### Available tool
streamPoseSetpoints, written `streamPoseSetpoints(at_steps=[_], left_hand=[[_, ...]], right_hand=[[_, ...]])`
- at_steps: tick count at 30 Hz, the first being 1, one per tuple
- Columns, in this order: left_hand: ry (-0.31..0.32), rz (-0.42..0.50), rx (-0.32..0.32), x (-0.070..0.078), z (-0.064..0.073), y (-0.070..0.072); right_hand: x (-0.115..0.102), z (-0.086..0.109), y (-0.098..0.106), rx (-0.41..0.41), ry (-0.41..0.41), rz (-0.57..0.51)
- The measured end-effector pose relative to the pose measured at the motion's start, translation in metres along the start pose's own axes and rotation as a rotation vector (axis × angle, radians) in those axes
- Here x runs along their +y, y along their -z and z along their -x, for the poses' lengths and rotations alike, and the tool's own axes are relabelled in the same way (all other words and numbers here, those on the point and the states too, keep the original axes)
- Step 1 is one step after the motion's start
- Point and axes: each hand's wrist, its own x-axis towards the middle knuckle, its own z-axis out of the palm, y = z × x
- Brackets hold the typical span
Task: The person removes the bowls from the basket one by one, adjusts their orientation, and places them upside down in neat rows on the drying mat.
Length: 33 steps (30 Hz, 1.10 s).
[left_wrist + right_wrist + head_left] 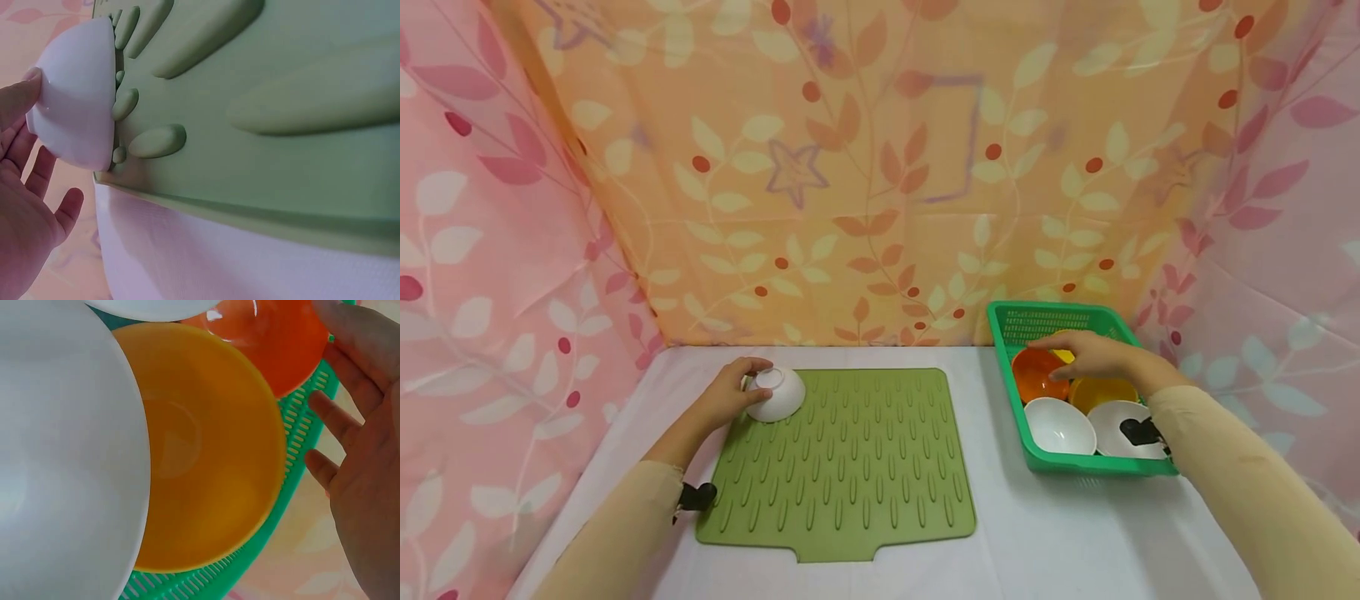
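A white bowl (pixel 784 398) stands upside down at the far left corner of the green ridged mat (pixel 850 467). My left hand (pixel 730 396) grips it by its base, thumb on one side and fingers on the other. In the left wrist view, the bowl's rim (pixel 112 94) meets the mat's ridges. Over the green basket (pixel 1026 433), my right hand (pixel 1105 358) hovers with fingers spread beside an orange bowl (pixel 1030 375). The right wrist view has the thumb overlapping the orange bowl (pixel 281 350); contact is unclear. A yellow-orange bowl (pixel 212 450) lies near that hand.
Two white bowls sit in the basket's near part, one at left (pixel 1060 427) and one at right (pixel 1112 421), partly covered by the wrist camera. Something yellow (pixel 1064 355) shows behind the orange bowl. White cloth (pixel 992 533) covers the table; patterned curtains enclose it.
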Motion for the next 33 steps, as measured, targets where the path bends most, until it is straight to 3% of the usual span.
streamPoseSetpoints(at_steps=[12, 22, 33], left_hand=[[0.009, 0.005, -0.002, 0.001, 0.000, -0.002], [0.019, -0.006, 0.003, 0.002, 0.001, -0.001], [0.020, -0.008, 0.004, 0.004, 0.000, -0.001]], right_hand=[[0.017, -0.021, -0.019, -0.034, 0.020, 0.009], [0.012, -0.032, -0.022, -0.058, -0.116, 0.056], [0.014, -0.033, -0.026, 0.007, -0.077, 0.180]])
